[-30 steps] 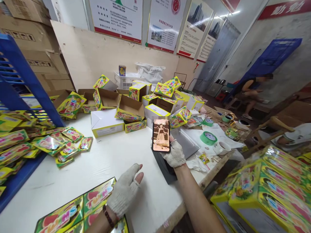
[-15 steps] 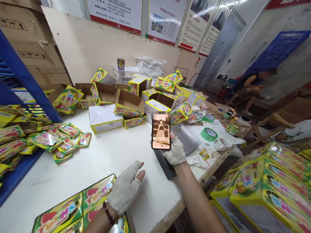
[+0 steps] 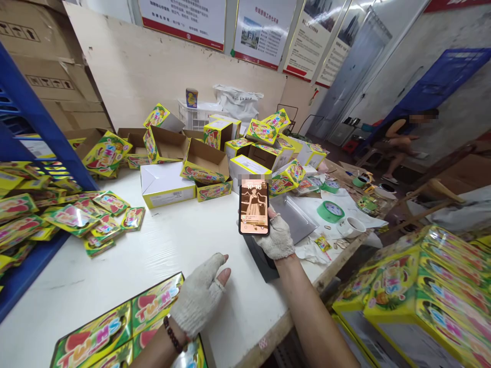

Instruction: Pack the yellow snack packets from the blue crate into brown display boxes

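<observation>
At the near edge of the white table [image 3: 153,245], flat TWINS packs [image 3: 94,335] lie side by side within a dark rim, the left forearm crossing above them. The left hand [image 3: 199,296], in a fingerless knit glove, holds nothing; its thumb and fingers are spread, and whether it touches the table cannot be told. Off the table's right side stand closed TWINS cartons [image 3: 395,286], packed close together; their contents are hidden.

Well apart from the left hand, the right hand [image 3: 278,240], gloved alike, is clasped around a smartphone [image 3: 253,209], its lit screen upward, above a dark flat object [image 3: 261,266]. Just beyond lies a grey tray [image 3: 299,220], near a white cup [image 3: 353,228] and a roll of green tape [image 3: 330,211].

On the left, a blue plastic crate [image 3: 65,138] holds a heap of small fruit-printed packs [image 3: 19,209]; more lie on the table beside it. Farther back, open display boxes [image 3: 205,161] pile up, brown insides showing. Behind them, a white plastic basket [image 3: 197,120] stands by the wall.
</observation>
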`<move>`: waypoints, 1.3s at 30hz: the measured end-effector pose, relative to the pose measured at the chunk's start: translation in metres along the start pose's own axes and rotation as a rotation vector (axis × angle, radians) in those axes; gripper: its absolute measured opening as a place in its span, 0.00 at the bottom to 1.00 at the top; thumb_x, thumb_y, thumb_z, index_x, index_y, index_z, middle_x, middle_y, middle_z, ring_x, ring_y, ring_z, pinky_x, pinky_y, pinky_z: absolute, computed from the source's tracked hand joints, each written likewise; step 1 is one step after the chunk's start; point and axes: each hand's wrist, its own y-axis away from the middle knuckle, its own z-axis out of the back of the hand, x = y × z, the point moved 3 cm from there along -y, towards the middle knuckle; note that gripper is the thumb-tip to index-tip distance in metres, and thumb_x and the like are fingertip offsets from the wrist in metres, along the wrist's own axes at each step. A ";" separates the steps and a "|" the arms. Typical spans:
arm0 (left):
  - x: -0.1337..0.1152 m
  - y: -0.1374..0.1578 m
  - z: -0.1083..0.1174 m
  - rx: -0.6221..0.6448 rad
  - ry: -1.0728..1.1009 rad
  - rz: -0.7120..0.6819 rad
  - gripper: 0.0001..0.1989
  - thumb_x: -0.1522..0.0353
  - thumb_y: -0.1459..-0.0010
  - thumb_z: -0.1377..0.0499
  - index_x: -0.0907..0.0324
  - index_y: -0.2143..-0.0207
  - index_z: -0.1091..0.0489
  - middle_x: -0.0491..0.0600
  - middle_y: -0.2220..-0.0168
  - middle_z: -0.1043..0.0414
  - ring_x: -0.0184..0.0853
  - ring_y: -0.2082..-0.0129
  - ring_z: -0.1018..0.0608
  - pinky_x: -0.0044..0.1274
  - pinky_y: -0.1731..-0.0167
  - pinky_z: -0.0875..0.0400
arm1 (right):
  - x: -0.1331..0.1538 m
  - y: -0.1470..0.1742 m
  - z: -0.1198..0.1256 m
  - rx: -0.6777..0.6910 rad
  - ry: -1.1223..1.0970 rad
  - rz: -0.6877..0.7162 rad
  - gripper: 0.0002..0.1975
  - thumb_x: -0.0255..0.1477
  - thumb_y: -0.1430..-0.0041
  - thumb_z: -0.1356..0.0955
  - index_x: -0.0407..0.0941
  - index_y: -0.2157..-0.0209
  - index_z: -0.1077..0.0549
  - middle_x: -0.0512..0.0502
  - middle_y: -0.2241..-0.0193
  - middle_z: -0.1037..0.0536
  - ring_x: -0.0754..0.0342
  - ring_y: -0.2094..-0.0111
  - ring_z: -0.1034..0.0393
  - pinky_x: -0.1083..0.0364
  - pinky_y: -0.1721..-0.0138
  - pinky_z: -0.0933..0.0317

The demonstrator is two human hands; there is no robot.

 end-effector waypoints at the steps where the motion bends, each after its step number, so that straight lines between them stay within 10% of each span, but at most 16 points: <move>1: -0.001 0.000 0.000 0.003 0.012 0.002 0.26 0.55 0.42 0.49 0.59 0.46 0.31 0.53 0.45 0.29 0.42 0.43 0.29 0.36 0.41 0.37 | 0.000 0.000 0.000 -0.002 -0.012 -0.010 0.14 0.35 0.41 0.35 0.48 0.54 0.28 0.46 0.56 0.20 0.48 0.55 0.25 0.42 0.53 0.31; 39: -0.001 -0.001 0.000 0.057 0.195 0.058 0.34 0.53 0.44 0.50 0.60 0.38 0.42 0.56 0.45 0.30 0.40 0.44 0.28 0.36 0.42 0.37 | -0.004 0.000 0.000 -0.059 -0.037 -0.029 0.11 0.33 0.41 0.35 0.47 0.58 0.26 0.50 0.60 0.19 0.51 0.58 0.24 0.47 0.53 0.30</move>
